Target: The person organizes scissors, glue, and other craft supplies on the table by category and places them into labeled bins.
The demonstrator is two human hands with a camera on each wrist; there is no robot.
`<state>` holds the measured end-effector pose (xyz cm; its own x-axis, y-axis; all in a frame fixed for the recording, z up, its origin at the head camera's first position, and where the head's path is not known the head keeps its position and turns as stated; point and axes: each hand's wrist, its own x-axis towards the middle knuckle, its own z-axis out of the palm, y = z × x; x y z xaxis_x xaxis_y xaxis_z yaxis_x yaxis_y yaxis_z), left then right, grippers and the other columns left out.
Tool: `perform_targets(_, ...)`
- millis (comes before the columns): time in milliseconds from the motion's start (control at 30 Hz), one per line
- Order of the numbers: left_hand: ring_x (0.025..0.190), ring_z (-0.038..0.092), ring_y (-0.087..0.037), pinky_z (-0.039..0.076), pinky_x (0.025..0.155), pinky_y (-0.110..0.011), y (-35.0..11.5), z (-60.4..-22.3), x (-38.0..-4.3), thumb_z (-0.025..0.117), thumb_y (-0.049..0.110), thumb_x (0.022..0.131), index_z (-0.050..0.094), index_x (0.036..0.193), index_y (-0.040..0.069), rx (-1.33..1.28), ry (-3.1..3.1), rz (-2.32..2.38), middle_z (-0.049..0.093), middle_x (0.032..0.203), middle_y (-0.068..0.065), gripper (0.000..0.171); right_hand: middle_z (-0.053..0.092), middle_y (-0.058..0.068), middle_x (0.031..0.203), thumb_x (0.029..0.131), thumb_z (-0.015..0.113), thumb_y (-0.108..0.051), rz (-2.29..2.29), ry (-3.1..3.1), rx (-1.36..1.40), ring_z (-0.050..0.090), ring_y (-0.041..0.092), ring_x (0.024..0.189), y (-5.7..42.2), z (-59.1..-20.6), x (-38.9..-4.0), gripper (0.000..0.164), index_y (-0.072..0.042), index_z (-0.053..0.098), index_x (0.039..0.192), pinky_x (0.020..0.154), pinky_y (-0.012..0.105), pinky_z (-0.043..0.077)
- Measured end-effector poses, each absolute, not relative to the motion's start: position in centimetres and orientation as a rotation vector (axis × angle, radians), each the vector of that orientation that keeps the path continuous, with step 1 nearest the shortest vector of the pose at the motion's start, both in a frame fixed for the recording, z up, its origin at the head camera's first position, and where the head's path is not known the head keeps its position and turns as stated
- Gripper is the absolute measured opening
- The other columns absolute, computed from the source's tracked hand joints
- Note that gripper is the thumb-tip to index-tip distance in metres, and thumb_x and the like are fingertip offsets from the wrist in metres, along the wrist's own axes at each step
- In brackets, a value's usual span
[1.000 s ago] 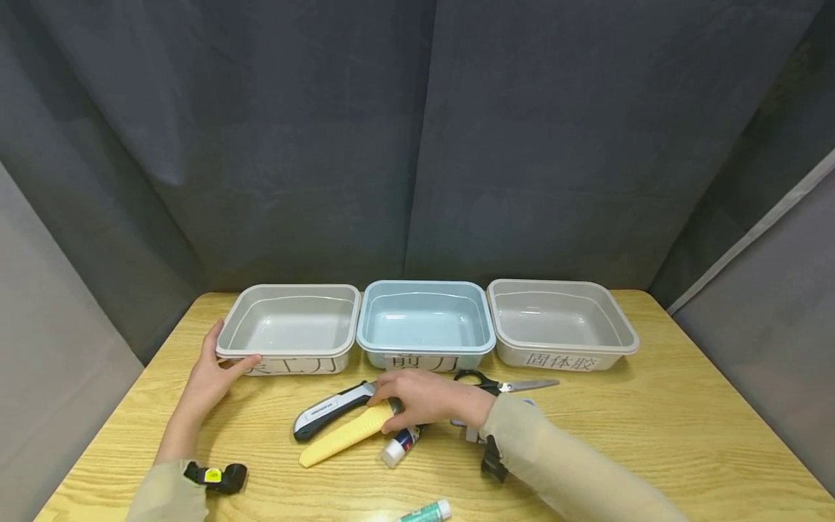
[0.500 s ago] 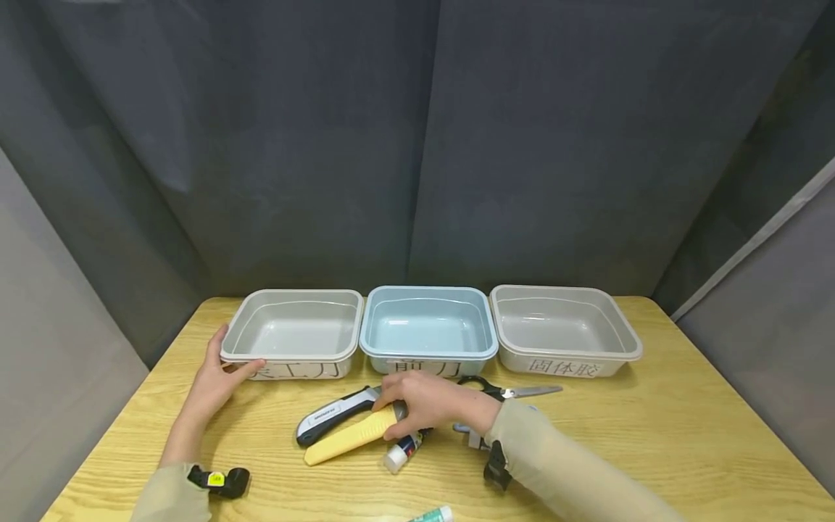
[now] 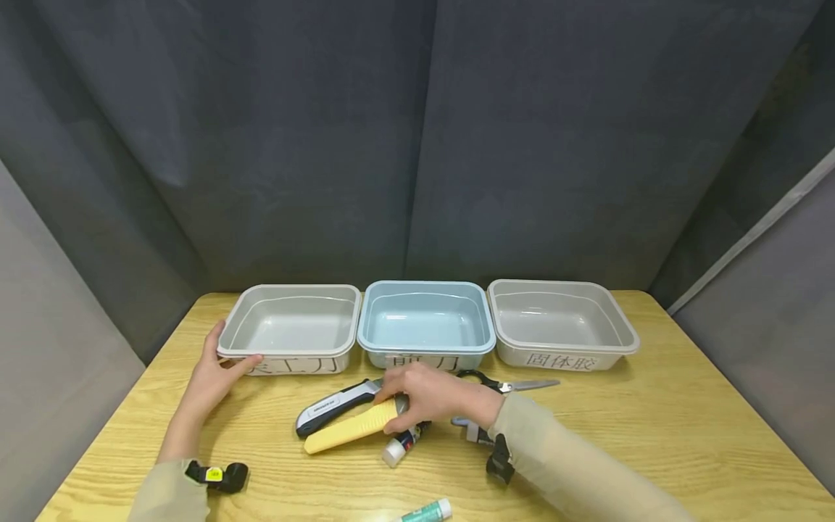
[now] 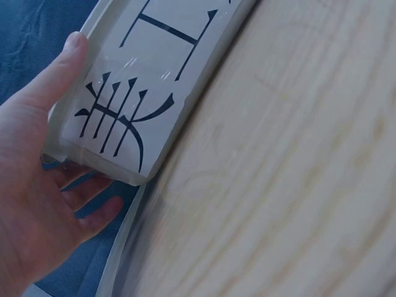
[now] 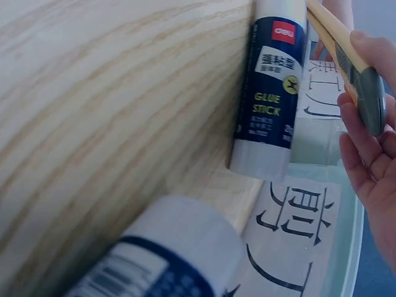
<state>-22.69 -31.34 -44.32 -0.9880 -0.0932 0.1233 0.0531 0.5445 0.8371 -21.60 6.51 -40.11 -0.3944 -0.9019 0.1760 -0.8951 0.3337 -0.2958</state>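
Observation:
My right hand [image 3: 424, 395] pinches the grey end of a yellow utility knife [image 3: 352, 429] between thumb and fingers. Alongside lies a grey-and-black utility knife [image 3: 335, 407], close to the fingertips. In the right wrist view, a navy glue stick [image 5: 272, 86] stands out near the held knife, and another glue stick [image 5: 167, 253] is close to the camera. My left hand [image 3: 212, 377] grips the front left corner of the left grey bin [image 3: 296, 357]; its thumb lies along the labelled front [image 4: 124, 117], the other fingers round the side.
A blue bin [image 3: 427, 348] and a second grey bin [image 3: 564, 348] continue the row at the back. Black-handled scissors [image 3: 528, 385] lie beyond my right wrist, with a partly hidden blue-grey item [image 3: 471, 430] nearby. A teal glue stick [image 3: 427, 512] lies at the near edge.
The yellow utility knife has shifted slightly away from me and rightward in my right hand, its far-left tip now nearer the grey-and-black knife. My left hand has stayed on the bin.

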Motion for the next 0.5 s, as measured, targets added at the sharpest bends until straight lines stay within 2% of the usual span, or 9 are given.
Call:
perform_targets(233,0.13,0.022,-0.045,0.021,0.101,-0.061,-31.3,-44.3,-22.7,0.068,0.035,0.08,-0.006,0.147,0.016,0.026,-2.621,-1.44,0.015,0.147,-0.025,0.101,0.054,-0.007,0.081,0.075,0.071,-0.039,-0.611,2.602,-1.79,0.038,0.001,0.065,6.7,-39.2,-22.0,0.038,-0.014,0.069,0.104,0.058,0.009,0.031)
perform_targets(500,0.131,0.019,-0.045,0.019,0.101,-0.062,-31.3,-44.3,-22.7,0.068,0.037,0.08,-0.007,0.147,0.018,0.04,-2.63,-1.43,0.013,0.148,-0.023,0.102,0.054,-0.009,0.082,0.074,0.073,-0.037,-0.653,2.665,-1.77,0.042,0.001,0.068,6.7,-38.8,-22.4,0.039,-0.014,0.069,0.105,0.06,0.008,0.035)
